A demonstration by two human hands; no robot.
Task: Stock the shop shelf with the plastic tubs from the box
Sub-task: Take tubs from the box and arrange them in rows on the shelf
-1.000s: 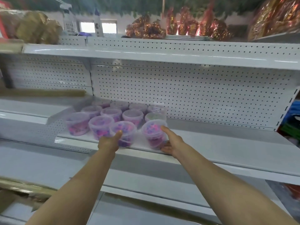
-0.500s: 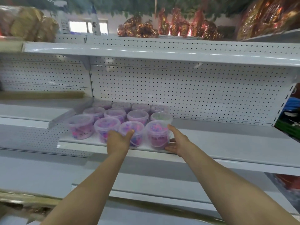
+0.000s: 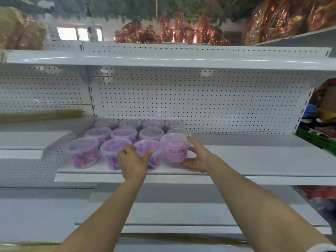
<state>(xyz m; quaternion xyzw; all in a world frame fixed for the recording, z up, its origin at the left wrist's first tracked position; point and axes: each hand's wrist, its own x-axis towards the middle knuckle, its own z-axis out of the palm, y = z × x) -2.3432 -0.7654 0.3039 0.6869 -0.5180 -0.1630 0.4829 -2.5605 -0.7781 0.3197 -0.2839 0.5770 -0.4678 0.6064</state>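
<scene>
Several clear plastic tubs with pink and purple contents stand in rows on the left part of the white middle shelf (image 3: 254,160). My left hand (image 3: 133,161) cups the front of the third tub in the front row (image 3: 154,151). My right hand (image 3: 197,157) holds the right side of the rightmost front tub (image 3: 173,149), which bears dark printed characters and stands upright on the shelf. The box is not in view.
A white pegboard back panel (image 3: 200,100) rises behind the tubs. The upper shelf (image 3: 163,60) carries gold and red wrapped goods (image 3: 181,31) and bottles (image 3: 52,24). A lower-set side shelf (image 3: 36,135) adjoins at left. Another shelf (image 3: 181,213) runs below.
The two front tubs under my hands have slid back and closer together into line with the front row. The camera has moved nearer to the shelf.
</scene>
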